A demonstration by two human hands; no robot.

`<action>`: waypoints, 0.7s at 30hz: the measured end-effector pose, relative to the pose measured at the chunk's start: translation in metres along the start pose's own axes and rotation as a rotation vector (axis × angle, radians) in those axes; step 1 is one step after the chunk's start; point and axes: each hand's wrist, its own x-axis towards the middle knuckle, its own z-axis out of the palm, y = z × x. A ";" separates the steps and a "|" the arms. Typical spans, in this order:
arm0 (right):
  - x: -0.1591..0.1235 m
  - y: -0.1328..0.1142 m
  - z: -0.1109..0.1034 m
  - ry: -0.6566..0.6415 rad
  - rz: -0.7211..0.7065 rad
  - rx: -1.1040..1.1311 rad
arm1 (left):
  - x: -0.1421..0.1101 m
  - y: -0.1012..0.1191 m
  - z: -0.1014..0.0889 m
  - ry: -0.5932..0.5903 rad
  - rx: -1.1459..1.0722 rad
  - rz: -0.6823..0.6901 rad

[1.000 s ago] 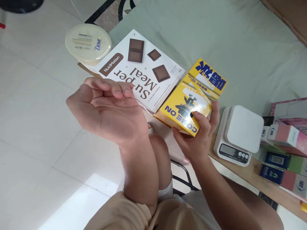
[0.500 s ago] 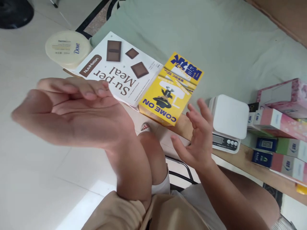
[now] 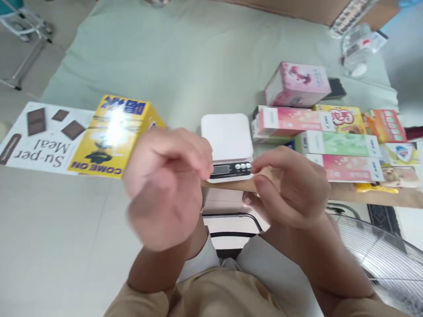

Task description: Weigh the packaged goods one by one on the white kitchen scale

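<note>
A white kitchen scale with a dark display and round buttons sits at the table's front edge, between my hands. My left hand is raised at the scale's left, in front of the yellow box; it is blurred, its fingers bent and apart from the thumb, with nothing seen in it. At the right, my right hand hovers by the scale's buttons, fingers curved and a gap left to the thumb. Whether its fingertip touches the scale cannot be made out. It appears to hold nothing.
A white Su-per Meal box adjoins the yellow one at left. Several cartons are stacked at right, with a pink floral box behind. A clear plastic bottle lies at the far right. A fan stands below right.
The view has swung right, bringing the scale to the middle. Both hands have moved from near the white and yellow boxes to either side of the scale, with fingers more curled.
</note>
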 end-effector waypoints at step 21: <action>-0.105 0.097 -0.221 0.680 1.144 -0.413 | -0.006 -0.127 0.299 -1.190 0.687 0.071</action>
